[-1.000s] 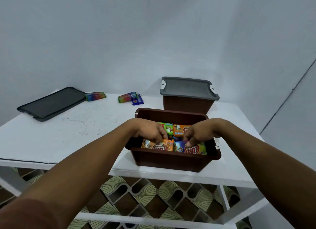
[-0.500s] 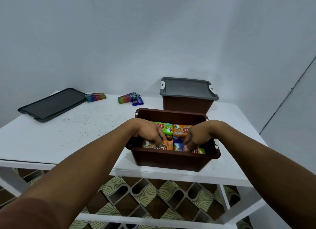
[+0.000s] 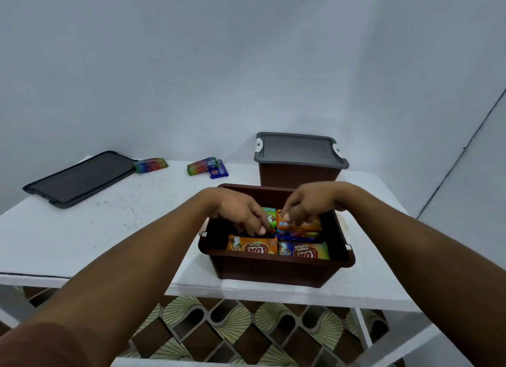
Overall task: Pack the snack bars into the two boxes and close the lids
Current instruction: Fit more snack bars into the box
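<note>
– Curling over the near edge of the green bar, the fingers of the left hand look to be gripping it.
– And the right hand is blurred. Its fingertips are down on the orange bar, just at 3 o'clock of the green one, but whether they pinch or press I cannot tell.
– Both bars lie in the far row of the open box, at 5 o'clock on the bench, near its front edge. An orange pack and a blue-green pack fill the near row.
– What could go wrong?
– My guess is that a bar left tilted on the pile would stand above the rim, and the lid wouldn't seat. The spare lid lies far off at 10 o'clock.
– And the strays?
– A rainbow bar lies beside that lid. A second rainbow bar sits at 12 o'clock with a blue bar touching it. They're easily forgotten, I'd say. The closed box at 1 o'clock already wears its grey lid, so they must squeeze in here or that lid has to come off.
– Any writing?
– There are big red-and-white letters on the near packs, upside down from here. It's something like "KOA", though I wouldn't swear to it. The blue bar's round logo is too small to read.
</note>
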